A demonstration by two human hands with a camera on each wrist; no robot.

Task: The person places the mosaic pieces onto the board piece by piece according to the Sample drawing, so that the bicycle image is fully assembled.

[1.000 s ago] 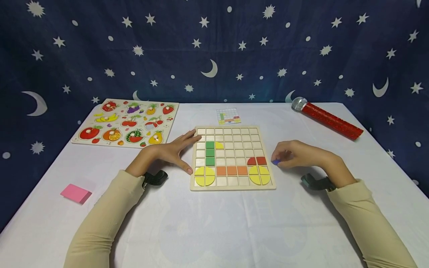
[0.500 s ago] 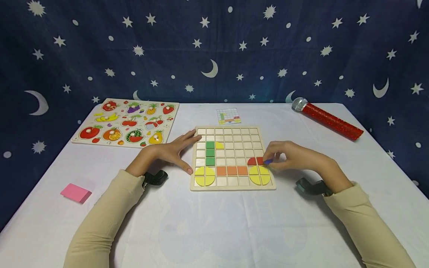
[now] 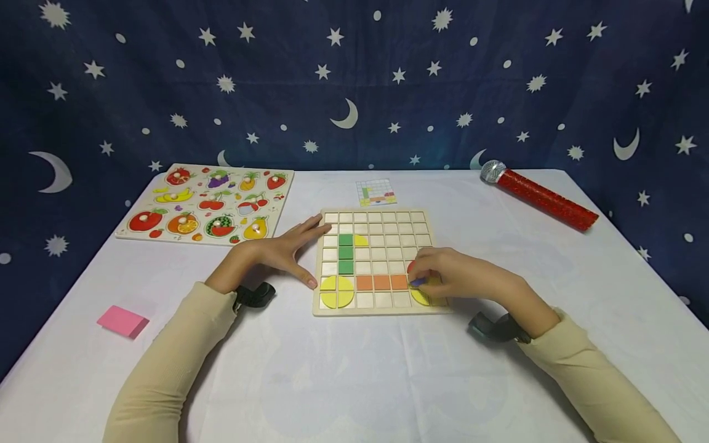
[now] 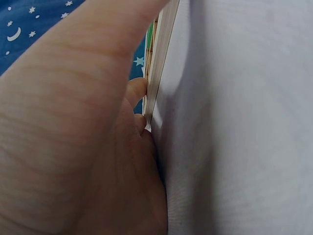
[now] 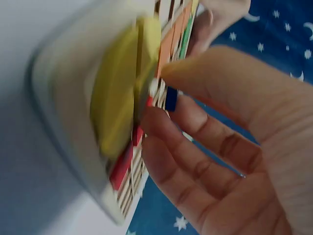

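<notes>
A square wooden grid board (image 3: 388, 311) lies on the table, bearing green squares (image 3: 346, 253), orange squares (image 3: 381, 282), yellow quarter-circles (image 3: 336, 292) and red pieces partly hidden by my right hand. My left hand (image 3: 279, 251) is spread at the board's left side, fingertips at its edge; the left wrist view shows its fingers along the board's side wall (image 4: 161, 63). Between thumb and fingers, my right hand (image 3: 460, 275) pinches a small blue piece (image 5: 171, 99) over the board's lower right, close above the yellow pieces (image 5: 122, 88) there.
A small card with a coloured grid pattern (image 3: 376, 192) lies behind the board. At the back left is a fruit peg puzzle (image 3: 205, 203). A red microphone-shaped object (image 3: 545, 198) lies back right, a folded pink paper (image 3: 123, 321) front left.
My right hand has moved left with the blue piece, from the table beside the board to over the board's lower right. My left hand stays at the board's left edge.
</notes>
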